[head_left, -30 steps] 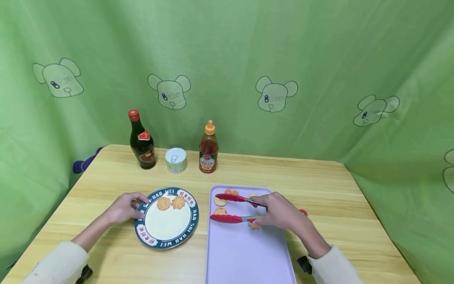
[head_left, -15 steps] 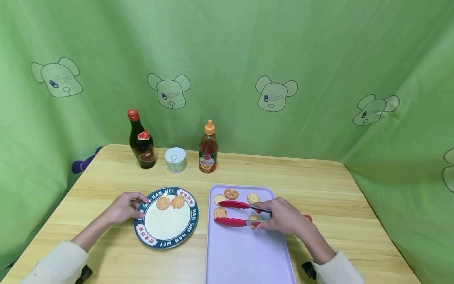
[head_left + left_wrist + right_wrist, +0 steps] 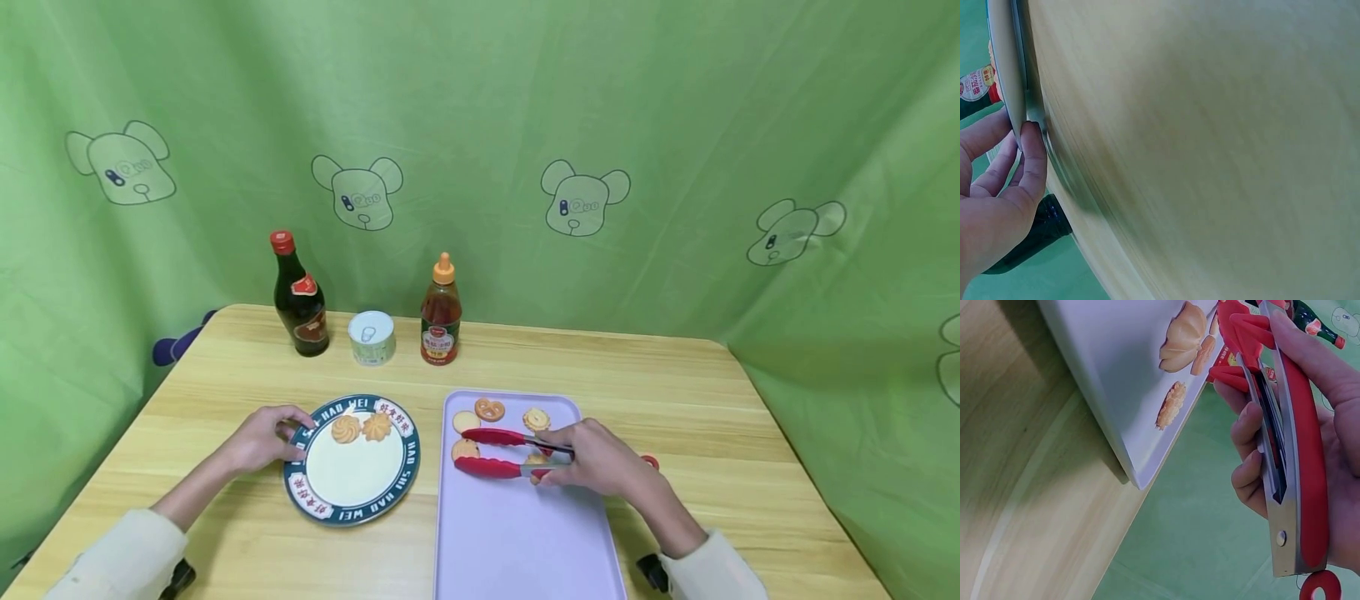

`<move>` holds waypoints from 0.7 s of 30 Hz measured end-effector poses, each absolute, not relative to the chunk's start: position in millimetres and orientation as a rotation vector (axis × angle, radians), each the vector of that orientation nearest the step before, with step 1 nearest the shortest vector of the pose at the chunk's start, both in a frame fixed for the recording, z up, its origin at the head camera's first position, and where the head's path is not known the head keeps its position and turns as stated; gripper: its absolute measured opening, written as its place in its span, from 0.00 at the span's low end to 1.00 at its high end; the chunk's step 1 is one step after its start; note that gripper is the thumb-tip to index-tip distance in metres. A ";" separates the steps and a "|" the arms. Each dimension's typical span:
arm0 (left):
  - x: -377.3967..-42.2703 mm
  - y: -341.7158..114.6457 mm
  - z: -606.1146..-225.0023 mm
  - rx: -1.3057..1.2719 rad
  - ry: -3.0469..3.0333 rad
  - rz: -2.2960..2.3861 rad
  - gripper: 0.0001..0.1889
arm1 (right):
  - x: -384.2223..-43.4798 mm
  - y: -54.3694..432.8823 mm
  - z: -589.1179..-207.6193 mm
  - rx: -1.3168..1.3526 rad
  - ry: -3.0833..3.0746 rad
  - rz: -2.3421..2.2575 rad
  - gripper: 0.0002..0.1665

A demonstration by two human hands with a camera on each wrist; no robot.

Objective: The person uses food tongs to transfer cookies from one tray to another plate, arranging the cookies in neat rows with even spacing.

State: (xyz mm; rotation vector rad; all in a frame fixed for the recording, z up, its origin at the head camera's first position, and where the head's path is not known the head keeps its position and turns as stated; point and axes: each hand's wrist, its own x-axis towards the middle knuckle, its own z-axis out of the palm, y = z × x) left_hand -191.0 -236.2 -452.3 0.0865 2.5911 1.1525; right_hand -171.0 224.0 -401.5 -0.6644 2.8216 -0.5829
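Note:
My left hand (image 3: 266, 437) pinches the left rim of a round plate (image 3: 352, 479) with a dark green patterned border; the left wrist view shows thumb and fingers on either side of the rim. Two piped butter cookies (image 3: 362, 428) lie on the plate. My right hand (image 3: 596, 458) grips red-tipped metal tongs (image 3: 487, 468) over a lilac tray (image 3: 525, 533). Their arms are spread, with a round speckled cookie (image 3: 465, 450) between the tips in the head view. A plain round cookie (image 3: 466, 421) sits just behind. The tongs partly hide a shell-shaped cookie (image 3: 1183, 337).
A pretzel cookie (image 3: 490, 409) and a ruffled cookie (image 3: 536, 419) lie at the tray's far end. Behind, on the wooden table (image 3: 600, 358), stand a dark red-capped bottle (image 3: 302, 304), a pull-tab can (image 3: 371, 338) and an orange-capped sauce bottle (image 3: 440, 321). A green curtain (image 3: 480, 100) hangs beyond.
My right hand has shifted slightly right and nearer to me; the tongs' arms have come closer together and uncovered the pretzel cookie. My left hand and the plate have stayed put.

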 end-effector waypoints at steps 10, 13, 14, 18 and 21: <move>-191.7 -236.1 -453.4 0.086 2.588 1.146 0.21 | -173.2 225.6 -399.6 -0.657 2.840 -0.587 0.37; -192.0 -236.4 -454.1 0.086 2.588 1.144 0.21 | -174.8 225.2 -397.1 -0.668 2.852 -0.588 0.37; -192.0 -236.5 -454.2 0.084 2.589 1.142 0.21 | -175.3 224.6 -395.9 -0.672 2.854 -0.589 0.37; -192.2 -236.8 -454.1 0.077 2.593 1.126 0.21 | -177.6 220.0 -391.2 -0.697 2.854 -0.580 0.35; -192.3 -237.0 -453.9 0.072 2.594 1.116 0.21 | -179.5 214.6 -387.6 -0.725 2.859 -0.572 0.33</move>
